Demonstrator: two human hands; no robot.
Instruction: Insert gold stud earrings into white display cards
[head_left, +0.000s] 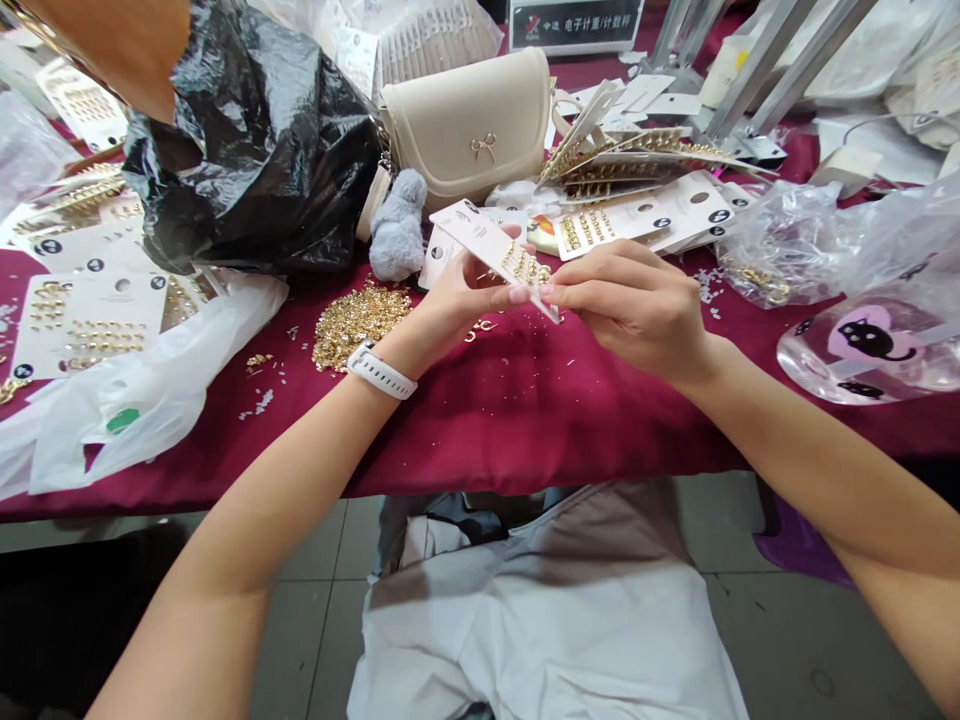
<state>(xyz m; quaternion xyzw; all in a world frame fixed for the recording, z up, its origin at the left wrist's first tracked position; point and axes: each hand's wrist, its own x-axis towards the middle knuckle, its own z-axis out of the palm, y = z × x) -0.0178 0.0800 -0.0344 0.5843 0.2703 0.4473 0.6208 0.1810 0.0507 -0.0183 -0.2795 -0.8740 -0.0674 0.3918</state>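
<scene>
My left hand (463,292) grips a white earring card (480,236) by its edge, thumb in front and fingers behind. Rows of small gold earrings (523,264) sit on the lower part of the tilted card. My right hand (637,305) is closed in a pinch at the card's right edge, beside the earrings; whatever is between its fingertips is hidden. Below the card, a few loose gold earrings (480,329) lie on the dark red cloth (480,430). Left of my left hand is a pile of small gold pieces (356,322).
Behind my hands stand a cream handbag (469,125) and a grey plush charm (399,228). A black plastic bag (255,140) and filled earring cards (90,325) are at left. More cards (645,215), clear plastic bags (795,235) and a clear cat-printed container (870,345) occupy the right.
</scene>
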